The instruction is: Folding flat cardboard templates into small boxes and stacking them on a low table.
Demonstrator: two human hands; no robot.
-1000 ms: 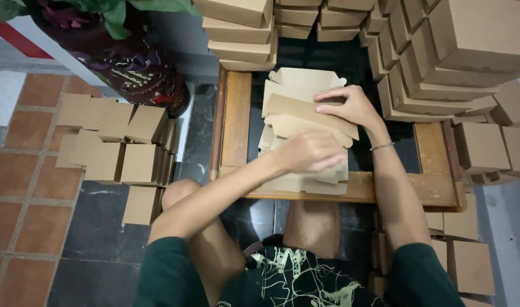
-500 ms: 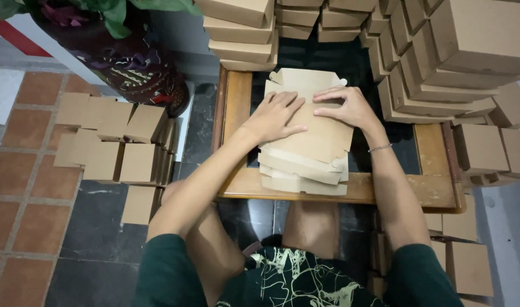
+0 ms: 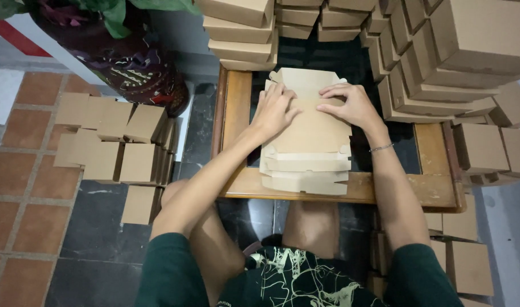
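In the upper centre of the frame, a flat, unfolded brown cardboard box blank (image 3: 308, 128) is pressed down under both hands on top of a small stack of like blanks (image 3: 305, 173), which rests on a low wooden-framed table with a dark top (image 3: 237, 113). The blank's long axis runs from the near table edge toward the top of the frame, away from the body. The left hand (image 3: 274, 111) is laid flat on the blank's upper left part, fingers spread and pointing up the frame. The right hand (image 3: 351, 105) is set on the upper right part, fingers curled and turned toward the left hand, with a thin bracelet (image 3: 381, 148) seen at the wrist. Nothing is gripped by either hand; both are open and pressing. Each hand is about equally near the blank's far flaps (image 3: 305, 79), which lie just beyond the fingertips.

Stacks of folded brown cardboard boxes (image 3: 459, 51) are crowded along the top and right of the frame, close behind the blank's far edge, so little free room is left there. More folded boxes (image 3: 112, 142) are laid in rows on the tiled floor at the left. A dark patterned plant pot (image 3: 118, 62) stands at the upper left, well apart from the hands.
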